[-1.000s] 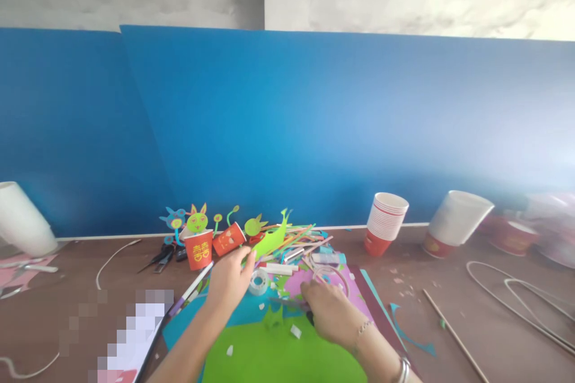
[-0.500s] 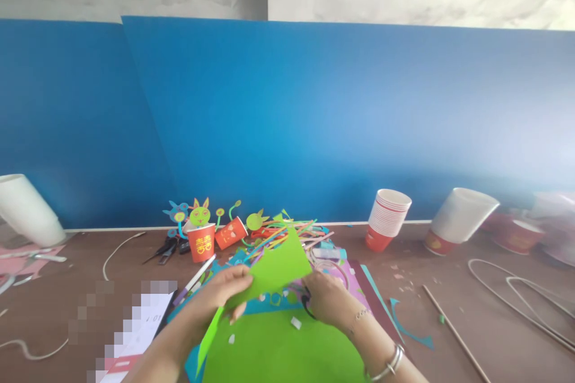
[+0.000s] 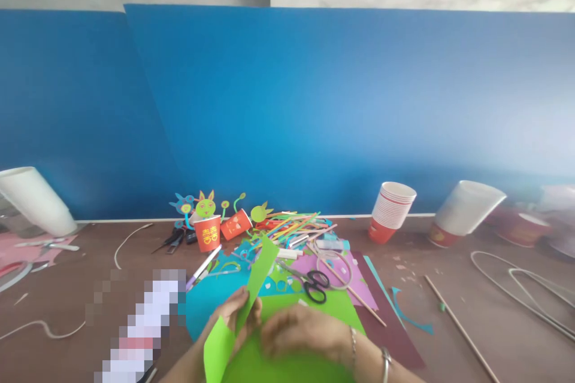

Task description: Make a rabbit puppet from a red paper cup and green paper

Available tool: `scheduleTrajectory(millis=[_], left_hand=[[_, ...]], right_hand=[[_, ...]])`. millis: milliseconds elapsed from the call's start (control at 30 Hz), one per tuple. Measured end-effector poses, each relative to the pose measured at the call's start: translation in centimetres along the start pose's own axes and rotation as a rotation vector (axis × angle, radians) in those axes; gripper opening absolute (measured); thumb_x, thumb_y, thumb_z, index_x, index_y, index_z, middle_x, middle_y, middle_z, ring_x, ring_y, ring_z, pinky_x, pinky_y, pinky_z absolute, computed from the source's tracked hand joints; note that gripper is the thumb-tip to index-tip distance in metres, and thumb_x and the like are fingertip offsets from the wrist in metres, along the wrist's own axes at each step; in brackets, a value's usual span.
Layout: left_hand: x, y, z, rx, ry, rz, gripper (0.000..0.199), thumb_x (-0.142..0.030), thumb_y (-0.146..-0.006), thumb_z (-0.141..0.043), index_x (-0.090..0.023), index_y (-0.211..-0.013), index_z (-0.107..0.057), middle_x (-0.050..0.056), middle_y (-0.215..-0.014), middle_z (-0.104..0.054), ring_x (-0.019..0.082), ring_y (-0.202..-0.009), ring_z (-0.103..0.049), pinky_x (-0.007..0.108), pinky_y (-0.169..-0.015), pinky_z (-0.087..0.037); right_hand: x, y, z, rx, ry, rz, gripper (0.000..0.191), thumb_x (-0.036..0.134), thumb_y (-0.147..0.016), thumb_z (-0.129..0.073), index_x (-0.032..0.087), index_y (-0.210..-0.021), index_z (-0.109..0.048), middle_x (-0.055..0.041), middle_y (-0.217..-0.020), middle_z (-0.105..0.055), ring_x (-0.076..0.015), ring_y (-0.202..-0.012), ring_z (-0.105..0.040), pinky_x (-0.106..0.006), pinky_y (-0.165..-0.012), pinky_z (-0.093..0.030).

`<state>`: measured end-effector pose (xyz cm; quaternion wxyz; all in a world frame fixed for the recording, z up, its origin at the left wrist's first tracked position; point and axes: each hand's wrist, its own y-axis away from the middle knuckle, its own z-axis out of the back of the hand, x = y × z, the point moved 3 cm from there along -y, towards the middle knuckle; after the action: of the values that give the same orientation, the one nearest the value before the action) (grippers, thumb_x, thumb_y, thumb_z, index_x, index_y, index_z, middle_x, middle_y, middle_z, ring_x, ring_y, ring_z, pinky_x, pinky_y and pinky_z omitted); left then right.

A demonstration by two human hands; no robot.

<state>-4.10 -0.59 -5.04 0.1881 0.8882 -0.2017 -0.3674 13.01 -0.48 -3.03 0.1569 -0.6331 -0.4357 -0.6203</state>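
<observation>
My left hand (image 3: 237, 311) is closed on a bright green sheet of paper (image 3: 261, 269), its fingers on one side and thumb on the other. The paper stands up on edge and bends, with a flap hanging below the hand. My right hand (image 3: 303, 330), smeared by motion, is just right of it above a larger green sheet (image 3: 350, 309) lying flat; its fingertips are too blurred to read. Scissors with black handles (image 3: 317, 286) lie beyond the right hand, across blue and pink paper.
Behind the sheets are colourful pipe cleaners (image 3: 291, 228), a red cup with paper animal faces (image 3: 208, 234) and a tipped red cup (image 3: 236, 224). Stacked paper cups (image 3: 393, 209) stand right of them. A wooden stick (image 3: 460, 326) lies at right, a white cable (image 3: 130, 241) at left.
My right hand has moved away from the scissors, which now lie loose, and come back toward my left hand. The green paper has turned from broad side to edge-on and dropped lower.
</observation>
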Motion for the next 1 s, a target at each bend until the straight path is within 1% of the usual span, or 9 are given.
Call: scheduleTrajectory(millis=[100,167,233,367,400,600,700,833,1000], left_hand=[[0.5,-0.8,0.0,0.038,-0.065,-0.034,0.016,-0.019,-0.071,-0.073,-0.015,-0.080,-0.061,0.004,-0.066,-0.068,0.016,-0.058,-0.064,0.026,-0.058,-0.052],[0.4,-1.0,-0.1,0.061,-0.079,-0.039,0.018,-0.019,-0.068,-0.075,-0.014,-0.079,-0.062,0.005,-0.064,-0.067,0.017,-0.055,-0.064,0.027,-0.055,-0.052],[0.1,-0.9,-0.3,0.080,-0.083,-0.053,0.017,-0.020,-0.068,-0.075,-0.014,-0.077,-0.062,0.005,-0.063,-0.067,0.017,-0.055,-0.064,0.027,-0.054,-0.052],[-0.4,0.2,-0.6,0.045,-0.031,-0.085,0.010,-0.020,-0.073,-0.069,-0.016,-0.078,-0.061,0.005,-0.077,-0.069,0.018,-0.071,-0.067,0.031,-0.071,-0.054],[-0.4,0.5,-0.7,0.040,-0.015,-0.092,0.010,-0.020,-0.073,-0.068,-0.016,-0.079,-0.061,0.006,-0.083,-0.070,0.020,-0.078,-0.068,0.033,-0.077,-0.053],[-0.9,0.2,-1.2,0.191,-0.294,-0.221,0.032,-0.043,-0.068,-0.069,-0.016,-0.084,-0.065,0.012,-0.098,-0.069,0.029,-0.100,-0.062,0.039,-0.087,-0.048],[-1.7,-0.2,-1.0,0.215,-0.560,-0.161,0.028,-0.042,-0.063,-0.073,-0.016,-0.069,-0.062,0.007,-0.067,-0.067,0.024,-0.066,-0.065,0.033,-0.063,-0.050],[-3.6,0.8,-1.0,0.181,-0.924,-0.133,0.022,-0.039,-0.072,-0.063,-0.019,-0.067,-0.058,-0.002,-0.057,-0.057,0.015,-0.050,-0.053,0.025,-0.049,-0.040],[-5.9,2.8,-1.6,0.151,-1.157,-0.164,0.017,-0.029,-0.066,-0.067,-0.019,-0.056,-0.057,-0.006,-0.051,-0.049,0.015,-0.055,-0.049,0.023,-0.055,-0.034]], right_hand=[[1.7,0.4,3.9,-0.621,-0.013,0.285,0.039,0.039,-0.064,-0.073,0.015,-0.093,-0.066,-0.0084,-0.098,-0.069,-0.0237,-0.098,-0.063,-0.038,-0.093,-0.045],[2.5,1.1,4.6,-0.759,-0.031,0.440,0.031,0.036,-0.066,-0.071,0.018,-0.091,-0.065,-0.0081,-0.100,-0.068,-0.0228,-0.100,-0.061,-0.037,-0.094,-0.045],[2.4,1.5,3.7,-0.662,-0.051,0.435,0.021,0.031,-0.068,-0.069,0.018,-0.085,-0.065,-0.0058,-0.089,-0.069,-0.0201,-0.088,-0.064,-0.035,-0.086,-0.049],[0.4,1.8,-0.4,0.136,-0.103,-0.038,0.031,0.027,-0.062,-0.074,0.013,-0.089,-0.070,-0.0062,-0.085,-0.071,-0.0179,-0.075,-0.067,-0.030,-0.074,-0.052],[0.2,1.8,-0.7,0.193,-0.100,-0.089,0.033,0.028,-0.062,-0.075,0.013,-0.091,-0.071,-0.0066,-0.087,-0.071,-0.0177,-0.077,-0.067,-0.030,-0.075,-0.052],[2.0,1.5,3.7,-0.702,-0.062,0.344,0.031,0.042,-0.065,-0.071,0.017,-0.082,-0.064,-0.0055,-0.087,-0.069,-0.0214,-0.088,-0.064,-0.035,-0.087,-0.047],[1.8,1.3,4.1,-0.675,-0.218,0.320,0.036,0.052,-0.076,-0.057,0.017,-0.085,-0.059,-0.0055,-0.080,-0.066,-0.0180,-0.072,-0.064,-0.028,-0.064,-0.051],[1.8,1.4,3.9,-0.597,-0.299,0.268,0.052,0.064,-0.081,-0.037,0.016,-0.090,-0.055,-0.0007,-0.065,-0.058,-0.0104,-0.044,-0.052,-0.019,-0.034,-0.029],[2.1,1.6,3.7,-0.569,0.086,0.189,0.020,0.034,-0.069,-0.060,0.017,-0.074,-0.052,0.0092,-0.046,-0.046,-0.0045,-0.033,-0.040,-0.016,-0.034,-0.021]])
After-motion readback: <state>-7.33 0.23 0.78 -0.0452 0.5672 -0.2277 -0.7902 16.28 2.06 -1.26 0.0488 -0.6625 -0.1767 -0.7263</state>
